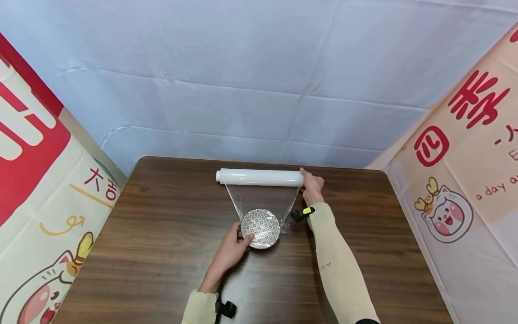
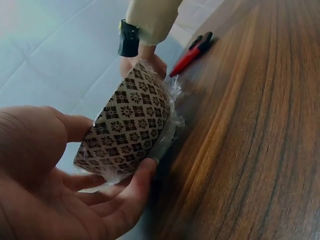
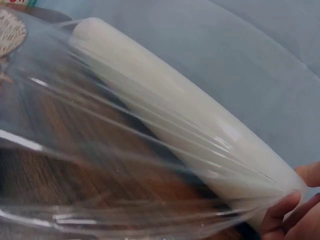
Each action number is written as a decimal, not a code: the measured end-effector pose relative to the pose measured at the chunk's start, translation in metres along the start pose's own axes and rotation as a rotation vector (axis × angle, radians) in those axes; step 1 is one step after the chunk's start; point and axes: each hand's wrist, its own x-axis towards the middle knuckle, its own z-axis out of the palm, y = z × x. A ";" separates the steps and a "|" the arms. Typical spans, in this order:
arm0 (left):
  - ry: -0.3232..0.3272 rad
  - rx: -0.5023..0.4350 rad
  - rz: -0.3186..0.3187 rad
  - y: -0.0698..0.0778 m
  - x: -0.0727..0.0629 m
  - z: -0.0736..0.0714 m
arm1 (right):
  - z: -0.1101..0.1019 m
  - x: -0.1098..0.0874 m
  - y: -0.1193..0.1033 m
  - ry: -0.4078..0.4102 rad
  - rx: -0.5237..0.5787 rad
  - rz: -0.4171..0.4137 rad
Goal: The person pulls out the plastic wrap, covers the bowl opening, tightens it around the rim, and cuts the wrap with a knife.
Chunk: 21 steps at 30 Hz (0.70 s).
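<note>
A bowl (image 1: 261,227) with a dark floral lattice pattern stands out over the middle of the table, its mouth covered by clear cling film (image 1: 265,198). My left hand (image 1: 231,249) grips the bowl at its left side, thumb on the rim and fingers beneath, as the left wrist view shows. Crumpled film clings to the bowl's underside (image 2: 127,122). From the bowl, the film stretches taut to a white cling film roll (image 1: 261,177) lying crosswise farther back. My right hand (image 1: 312,185) holds the roll's right end, fingers curled about it in the right wrist view.
Beneath everything is a dark wood-grain table (image 1: 162,252). A red-and-black tool (image 2: 192,54), its kind unclear, lies on it in the left wrist view. Pale blue cloth (image 1: 243,90) hangs behind the table, and printed cloths (image 1: 445,211) flank it.
</note>
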 end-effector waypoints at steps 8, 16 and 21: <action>-0.035 0.102 -0.125 0.011 0.006 -0.024 | -0.002 0.001 -0.001 -0.024 -0.011 0.008; 0.068 0.082 -0.135 0.007 0.059 -0.059 | -0.005 0.001 -0.004 -0.020 -0.029 0.024; 0.128 -0.125 -0.073 0.004 0.089 -0.064 | -0.017 0.002 -0.015 0.027 0.058 0.004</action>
